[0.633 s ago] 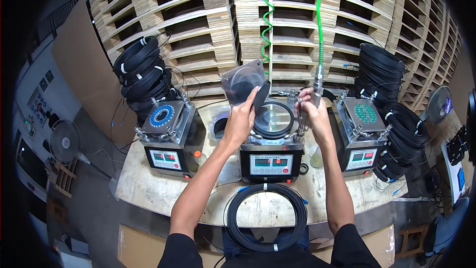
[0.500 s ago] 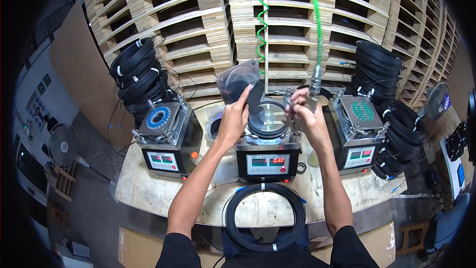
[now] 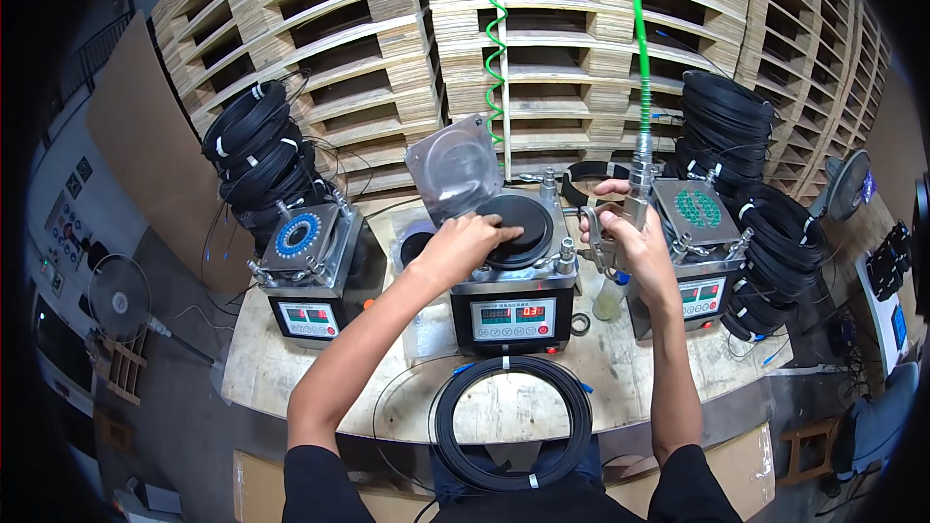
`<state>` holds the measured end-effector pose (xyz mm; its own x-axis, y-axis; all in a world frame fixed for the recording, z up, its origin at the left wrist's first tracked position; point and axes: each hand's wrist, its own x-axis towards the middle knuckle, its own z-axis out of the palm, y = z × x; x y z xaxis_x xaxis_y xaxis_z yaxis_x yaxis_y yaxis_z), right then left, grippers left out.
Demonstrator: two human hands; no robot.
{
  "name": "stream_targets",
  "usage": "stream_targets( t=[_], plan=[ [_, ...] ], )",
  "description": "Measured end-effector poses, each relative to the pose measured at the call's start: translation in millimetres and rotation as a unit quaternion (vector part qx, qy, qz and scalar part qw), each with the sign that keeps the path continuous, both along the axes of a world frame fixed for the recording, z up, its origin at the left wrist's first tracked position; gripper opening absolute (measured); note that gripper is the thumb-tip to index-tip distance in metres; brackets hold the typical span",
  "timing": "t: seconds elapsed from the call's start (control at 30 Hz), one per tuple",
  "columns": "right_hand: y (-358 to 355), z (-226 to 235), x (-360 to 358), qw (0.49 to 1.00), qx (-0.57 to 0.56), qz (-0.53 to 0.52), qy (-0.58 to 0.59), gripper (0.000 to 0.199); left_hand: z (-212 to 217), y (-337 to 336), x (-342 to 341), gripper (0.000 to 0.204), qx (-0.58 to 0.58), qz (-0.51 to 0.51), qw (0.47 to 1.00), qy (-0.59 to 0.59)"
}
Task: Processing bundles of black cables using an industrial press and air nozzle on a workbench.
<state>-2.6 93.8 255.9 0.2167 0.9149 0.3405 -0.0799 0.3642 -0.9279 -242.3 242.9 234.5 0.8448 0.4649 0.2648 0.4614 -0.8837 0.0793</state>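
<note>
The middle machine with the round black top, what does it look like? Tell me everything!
The middle machine is a boxy grey metal unit on the wooden bench, between two similar machines. Its front panel carries red number displays and small buttons. On top lies a round black disc, with metal posts at the corners. A clear hinged lid stands open behind it. The left hand rests on the disc; the right hand holds a metal air tool beside it.

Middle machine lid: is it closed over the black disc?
No. The clear lid is tipped up behind the middle machine, and the left hand rests its fingers on the exposed black disc.
</note>
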Motion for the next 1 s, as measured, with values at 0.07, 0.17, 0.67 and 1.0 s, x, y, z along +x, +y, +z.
stream_targets(
  t=[0.07,0.17,0.67,1.0],
  plan=[
    [-5.9,1.9,8.4,1.0,-0.012,-0.014,0.008,0.031,-2.1,3.4,1.4,0.044,-0.054,-0.002,0.996,0.068],
    [-8.7,4.9,11.2,0.999,-0.028,-0.032,0.021,0.03,-8.6,10.5,-6.7,0.038,-0.043,-0.052,0.998,0.016],
    [27.5,-18.5,21.9,1.0,-0.017,0.008,0.004,0.023,-21.1,22.5,-3.6,0.032,-0.113,-0.046,0.991,-0.049],
    [129.9,13.8,54.7,0.933,0.012,-0.006,-0.36,0.036,-52.5,40.8,-35.6,0.026,-0.096,0.189,0.854,-0.476]
  ],
)
